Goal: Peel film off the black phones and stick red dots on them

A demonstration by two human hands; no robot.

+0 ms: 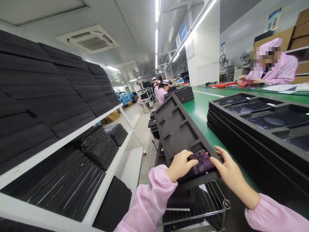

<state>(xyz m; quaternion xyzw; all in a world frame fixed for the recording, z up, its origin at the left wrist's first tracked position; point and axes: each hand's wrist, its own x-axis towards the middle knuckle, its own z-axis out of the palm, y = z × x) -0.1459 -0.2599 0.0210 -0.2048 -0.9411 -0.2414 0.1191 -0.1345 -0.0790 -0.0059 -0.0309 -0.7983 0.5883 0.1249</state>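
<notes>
A dark, glossy, phone-sized panel (201,165) with a small red tab at its upper corner lies tilted at the near end of a black compartmented tray (173,124). My left hand (182,165) holds the panel's left side, thumb over its face and fingers curled along its far edge. At the panel's right edge is my right hand (230,172), fingers apart and thumb tip touching or nearly touching it. The tray leans at a slant over a wire cart (195,217); the visible compartments beyond the panel hold nothing.
To the right, a stack of black trays (251,141) with dark panels stands on a green bench (200,111). White shelving (113,141) on the left carries many black trays. Across the bench sits a person in pink (277,66); other people work farther back.
</notes>
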